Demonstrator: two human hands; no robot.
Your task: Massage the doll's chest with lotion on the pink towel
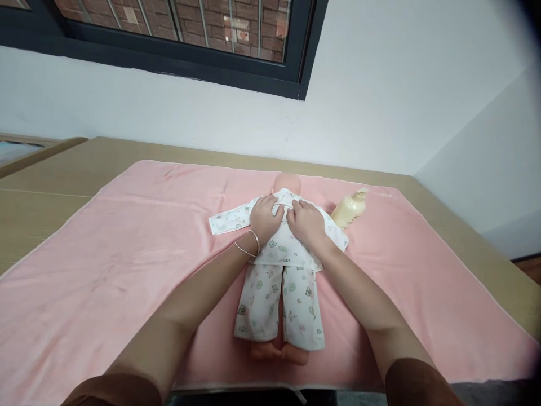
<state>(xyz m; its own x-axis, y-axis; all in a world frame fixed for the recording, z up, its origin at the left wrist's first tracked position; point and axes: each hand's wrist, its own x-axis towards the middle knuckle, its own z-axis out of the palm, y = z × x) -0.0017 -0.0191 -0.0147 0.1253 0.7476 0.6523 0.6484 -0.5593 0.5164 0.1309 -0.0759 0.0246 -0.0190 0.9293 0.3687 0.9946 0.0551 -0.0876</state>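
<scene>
A baby doll (287, 184) lies stretched out on a pink blanket, its head away from me and its bare feet toward me. It wears a white printed top (282, 246) and matching trousers (262, 299). My left hand (265, 217) rests on the left of the doll's upper body, with a bangle at the wrist. On the right of the upper body lies my right hand (307, 223). Both hands are spread flat over the cloth, thumbs toward each other, gripping nothing. The doll's face does not show.
The pink blanket (139, 237) covers much of a wooden table (114, 160). A pale yellow pump bottle (350, 208) is on the blanket, right of the doll's sleeve. Beyond the table are a white wall (359, 113) and a dark-framed window (236, 65).
</scene>
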